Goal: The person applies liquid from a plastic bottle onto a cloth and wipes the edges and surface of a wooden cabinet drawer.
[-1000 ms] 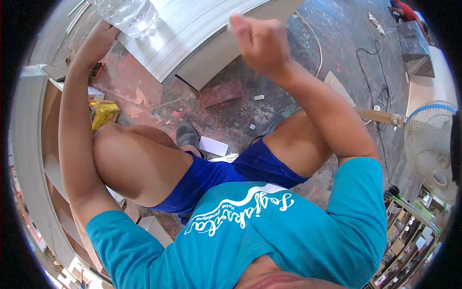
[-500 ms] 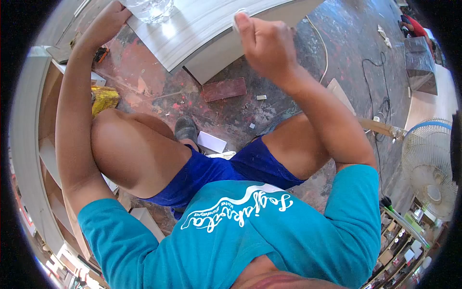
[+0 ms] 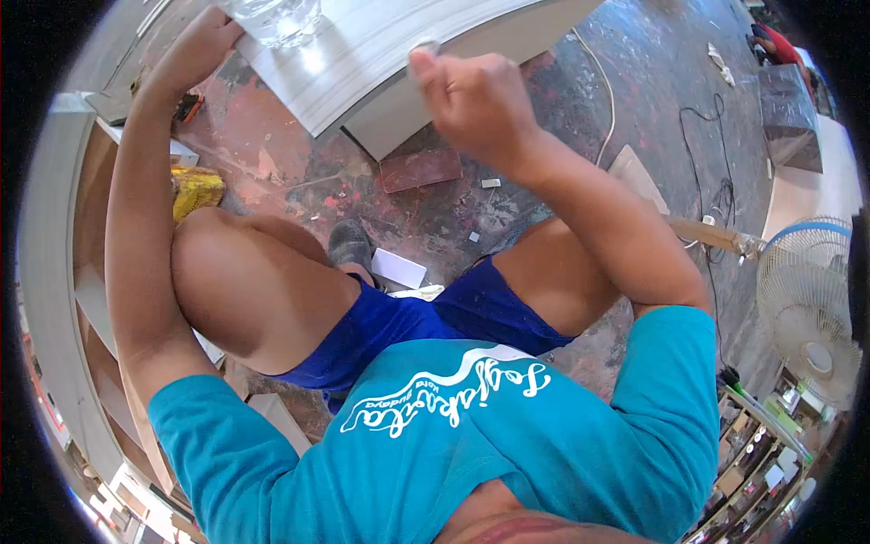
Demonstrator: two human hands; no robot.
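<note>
A pale wood-grain panel (image 3: 362, 54) lies across the top of the view, with a clear plastic container (image 3: 283, 20) on its left part. At the panel's left edge is my left hand (image 3: 201, 47), its fingers closed against the edge and partly hidden. My right hand (image 3: 480, 102) is closed in front of the panel's near side, thumb up. A small whitish thing shows at its thumb tip, too small to name.
On the floor lie a dark red block (image 3: 420, 170), a white rectangular piece (image 3: 399, 269), cables (image 3: 698, 163) and a yellow bag (image 3: 197, 190). A fan (image 3: 811, 308) stands at right, an open cabinet (image 3: 59, 272) at left. A person in red (image 3: 781, 47) is partly visible at upper right.
My right hand has moved left along the panel's near side, still closed. My left hand stays at the panel's left edge. The whole view has shifted slightly.
</note>
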